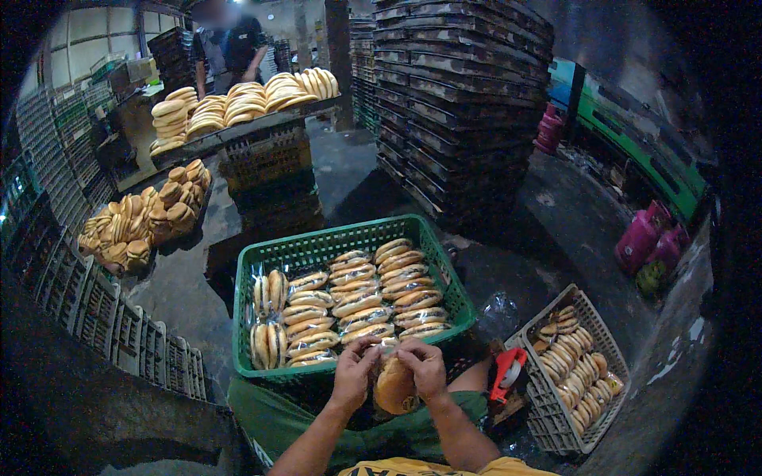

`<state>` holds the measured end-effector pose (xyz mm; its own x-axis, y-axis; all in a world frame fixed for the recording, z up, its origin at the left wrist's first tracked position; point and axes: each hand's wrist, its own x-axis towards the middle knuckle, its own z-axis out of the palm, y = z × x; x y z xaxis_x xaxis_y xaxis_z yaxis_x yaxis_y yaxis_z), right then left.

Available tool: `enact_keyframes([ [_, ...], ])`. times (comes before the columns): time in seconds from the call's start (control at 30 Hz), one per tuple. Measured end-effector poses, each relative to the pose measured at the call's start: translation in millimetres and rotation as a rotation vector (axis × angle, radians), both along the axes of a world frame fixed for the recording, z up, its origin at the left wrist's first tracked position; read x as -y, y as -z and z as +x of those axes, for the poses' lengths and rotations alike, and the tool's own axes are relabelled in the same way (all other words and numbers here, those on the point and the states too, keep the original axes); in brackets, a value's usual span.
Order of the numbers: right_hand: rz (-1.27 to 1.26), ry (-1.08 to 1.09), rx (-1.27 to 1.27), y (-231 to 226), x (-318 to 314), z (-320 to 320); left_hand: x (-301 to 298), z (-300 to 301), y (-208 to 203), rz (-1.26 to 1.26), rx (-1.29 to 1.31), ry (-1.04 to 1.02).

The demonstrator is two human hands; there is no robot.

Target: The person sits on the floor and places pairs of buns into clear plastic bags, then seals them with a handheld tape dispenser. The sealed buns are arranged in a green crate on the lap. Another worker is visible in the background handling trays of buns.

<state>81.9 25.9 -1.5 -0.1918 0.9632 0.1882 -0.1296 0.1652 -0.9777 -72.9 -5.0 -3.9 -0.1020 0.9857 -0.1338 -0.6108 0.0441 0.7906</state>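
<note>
Over my lap, a round brown bun (394, 389) hangs in what looks like a clear plastic bag. At its upper left edge my left hand (357, 371) is closed, thumb and fingers pinching the bag's top. My right hand (425, 368) pinches the same edge from the other side. Just beyond both hands stands a green plastic crate (460, 305). Inside it, bagged buns with a dark filling (361, 297) stand on edge in several rows. The fingertips partly hide the bag's mouth.
At right, a red tape dispenser (508, 373) sits beside a grey crate (556, 412) of buns. Tall stacked dark trays (460, 103) rise behind. Unwrapped buns (238, 103) fill a raised tray, near a standing person (230, 51). Pink gas cylinders (641, 238) stand far right.
</note>
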Motion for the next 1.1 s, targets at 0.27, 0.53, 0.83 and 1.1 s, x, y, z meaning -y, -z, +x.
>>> enact_keyframes([
  [0.27, -0.101, 0.121, 0.145, -5, 3, -3, 4, 12, -7, 0.216, -0.673, -0.164],
  [0.53, 0.186, 0.147, 0.186, -1, 11, -9, 11, 29, -13, 0.072, -0.489, -0.368],
  [0.83, 0.129, 0.190, 0.148, -11, 6, -2, 6, 27, -9, 0.186, -0.665, -0.276],
  [1.1, 0.005, 0.296, -0.322, 25, 24, 45, 14, 71, -2, 0.117, -0.564, -0.193],
])
